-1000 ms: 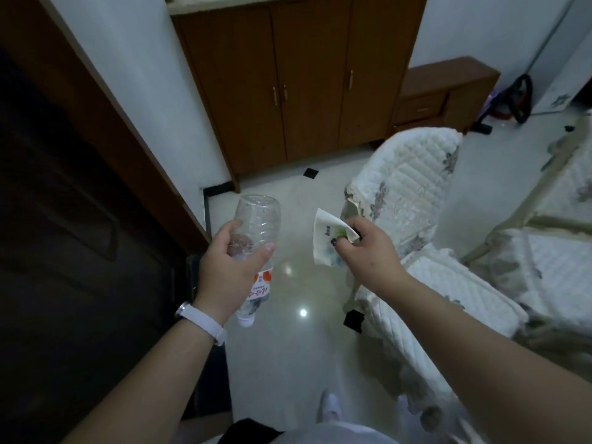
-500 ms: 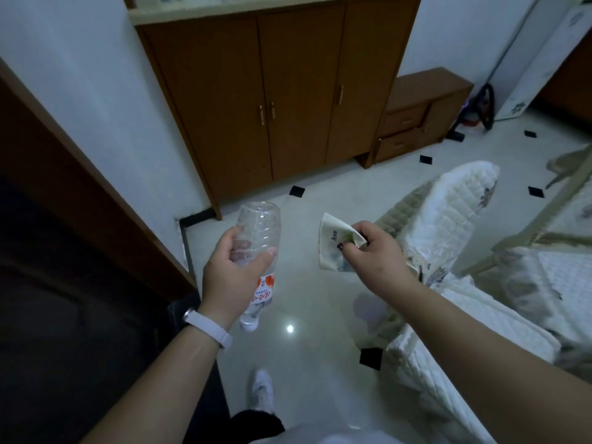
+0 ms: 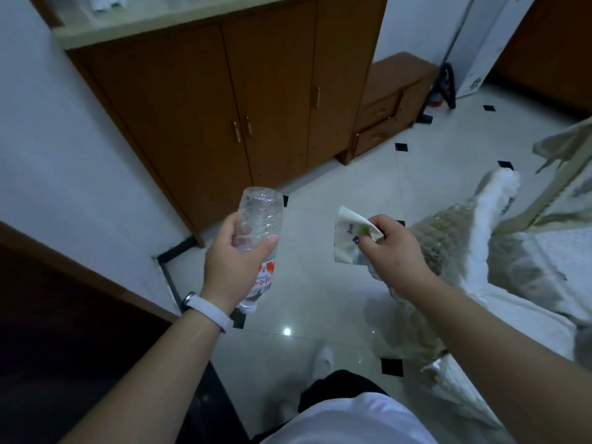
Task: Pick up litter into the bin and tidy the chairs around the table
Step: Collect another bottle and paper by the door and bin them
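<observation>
**Both hands carrying litter over tiled floor**

Left hand (image 3: 231, 264) wrapping a clear ribbed plastic bottle (image 3: 257, 233), held upside down, cap end by the white wristband (image 3: 209, 310), red-and-white label showing under the thumb. Right hand (image 3: 392, 251) pinching a crumpled pale wrapper (image 3: 347, 233) between thumb and fingers. Standing on glossy white floor (image 3: 320, 283) with small black diamond insets. Facing brown wooden cabinet (image 3: 240, 100). Passing a chair (image 3: 512, 267) in quilted white cover at right, blurred.

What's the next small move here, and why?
Probably keep walking and look around for the bin. The left hand holds an empty bottle, the right hand a crumpled wrapper, and no bin is in view, so neither can be dropped yet.
</observation>
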Tool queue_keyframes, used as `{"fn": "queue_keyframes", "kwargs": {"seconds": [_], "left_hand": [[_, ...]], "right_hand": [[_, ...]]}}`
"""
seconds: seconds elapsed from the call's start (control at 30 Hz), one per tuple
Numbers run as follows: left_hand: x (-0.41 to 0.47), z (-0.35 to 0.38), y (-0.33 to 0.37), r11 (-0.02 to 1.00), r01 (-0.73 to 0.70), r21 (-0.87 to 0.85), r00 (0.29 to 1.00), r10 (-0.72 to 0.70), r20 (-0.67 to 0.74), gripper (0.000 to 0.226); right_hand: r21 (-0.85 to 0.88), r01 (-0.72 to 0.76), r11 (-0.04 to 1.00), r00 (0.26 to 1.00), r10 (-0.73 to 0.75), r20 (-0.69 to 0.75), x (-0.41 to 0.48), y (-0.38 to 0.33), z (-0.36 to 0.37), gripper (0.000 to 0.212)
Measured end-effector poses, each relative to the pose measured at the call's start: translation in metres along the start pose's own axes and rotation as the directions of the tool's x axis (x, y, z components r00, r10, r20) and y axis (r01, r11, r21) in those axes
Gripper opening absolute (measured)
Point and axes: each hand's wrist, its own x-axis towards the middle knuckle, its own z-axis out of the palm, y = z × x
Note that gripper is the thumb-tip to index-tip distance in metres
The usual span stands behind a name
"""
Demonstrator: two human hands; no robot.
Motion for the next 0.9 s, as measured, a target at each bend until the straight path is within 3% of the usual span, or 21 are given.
{"fn": "queue_keyframes", "kwargs": {"seconds": [0.37,0.53,0.7,0.9], "left_hand": [[0.186,0.051,0.023,0.994,0.045,0.096,0.993,-0.055,0.107,0.048],[0.274,0.084,0.059,0.992,-0.015,0.126,0.991,-0.002,0.135,0.051],[0.340,0.114,0.086,0.993,-0.062,0.096,0.978,0.041,0.205,0.046],[0.425,0.154,0.089,0.995,-0.051,0.081,0.949,0.023,0.315,0.047]], "right_hand": [[0.034,-0.095,0.995,0.995,0.095,-0.001,0.183,0.002,0.028,0.009],[0.039,-0.114,0.993,0.993,0.114,-0.016,0.265,-0.009,0.007,0.011],[0.033,-0.120,0.992,0.987,0.123,-0.107,0.325,-0.020,-0.013,0.012],[0.062,-0.231,0.971,0.947,0.239,-0.214,0.386,-0.008,-0.014,0.010]]}}
